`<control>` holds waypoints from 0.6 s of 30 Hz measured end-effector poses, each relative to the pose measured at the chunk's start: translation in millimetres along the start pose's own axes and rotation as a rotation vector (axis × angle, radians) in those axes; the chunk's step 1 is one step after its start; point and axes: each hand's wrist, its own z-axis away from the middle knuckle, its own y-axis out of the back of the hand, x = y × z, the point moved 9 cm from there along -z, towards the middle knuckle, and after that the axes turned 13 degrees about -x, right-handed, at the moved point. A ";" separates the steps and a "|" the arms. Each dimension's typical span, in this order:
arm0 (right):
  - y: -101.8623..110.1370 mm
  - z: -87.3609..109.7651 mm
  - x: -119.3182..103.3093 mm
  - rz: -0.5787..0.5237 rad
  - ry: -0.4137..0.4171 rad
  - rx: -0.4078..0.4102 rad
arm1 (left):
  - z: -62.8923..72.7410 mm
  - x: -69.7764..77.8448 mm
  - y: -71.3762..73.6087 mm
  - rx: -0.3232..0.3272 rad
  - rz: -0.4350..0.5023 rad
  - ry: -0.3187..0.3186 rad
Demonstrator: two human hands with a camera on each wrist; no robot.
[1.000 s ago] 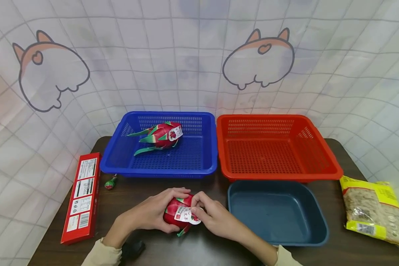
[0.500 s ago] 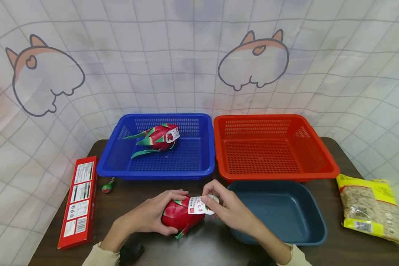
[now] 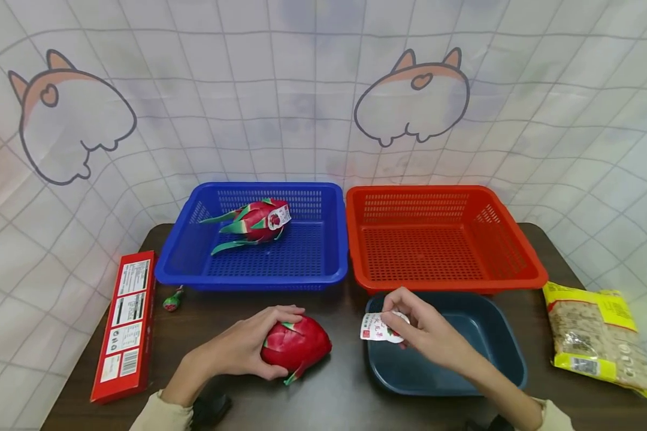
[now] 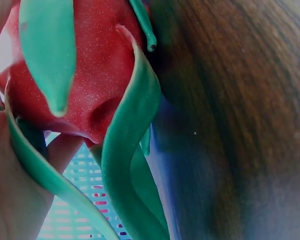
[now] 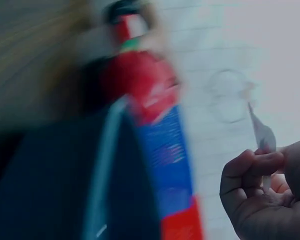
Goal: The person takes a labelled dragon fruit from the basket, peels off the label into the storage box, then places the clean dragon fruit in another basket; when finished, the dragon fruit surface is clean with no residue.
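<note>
My left hand (image 3: 248,344) grips a red dragon fruit (image 3: 299,344) at the table's front, thumb and fingers on either side of it. Its curling green leaves fill much of the left wrist view. Over the dark teal tub (image 3: 374,374), my right hand (image 3: 426,329) pinches a peeled white label sticker (image 3: 377,328) printed with red characters. In the right wrist view the label (image 5: 264,137) is edge-on between thumb and fingers. A second dragon fruit (image 3: 259,218), bearing a similar label, lies in the blue basket (image 3: 253,280).
A red basket (image 3: 453,284) stands behind the tub, beside the blue one. A long red box (image 3: 125,323) and a small green-and-red lollipop-like item (image 3: 171,300) lie on the left. At the far right is a yellow-and-clear bag (image 3: 595,335).
The label has come off the held dragon fruit. My right hand has carried it rightward over the tub, while the left hand stays on the fruit.
</note>
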 end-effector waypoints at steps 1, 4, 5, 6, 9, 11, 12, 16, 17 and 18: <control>3.1 2.2 6.9 0.010 -0.014 -0.022 | -0.6 0.8 -0.1 -0.001 -0.005 -0.009; 12.3 5.8 25.5 0.030 -0.052 -0.088 | -1.6 1.4 0.5 0.002 -0.010 -0.015; 15.6 6.2 31.2 0.038 -0.072 -0.103 | -1.9 1.3 0.8 0.002 -0.007 -0.014; 18.3 6.4 36.5 0.041 -0.090 -0.119 | -2.0 1.4 1.2 0.002 -0.003 -0.013; 24.0 5.6 50.7 0.040 -0.162 -0.150 | -1.9 1.1 1.5 -0.005 0.012 -0.004; 24.7 4.3 58.3 0.038 -0.207 -0.173 | -1.4 1.1 1.0 -0.010 0.016 0.000; 24.0 3.4 61.2 0.039 -0.223 -0.187 | -1.0 1.3 0.7 -0.011 0.014 -0.001; 18.5 -1.0 68.5 0.070 -0.261 -0.235 | -0.9 2.6 0.8 -0.006 0.000 -0.009; 17.2 -2.4 69.3 0.086 -0.261 -0.245 | -1.1 2.7 0.9 -0.004 -0.002 -0.009; 16.0 -3.8 69.4 0.105 -0.255 -0.254 | -1.3 2.5 1.1 -0.003 -0.003 -0.009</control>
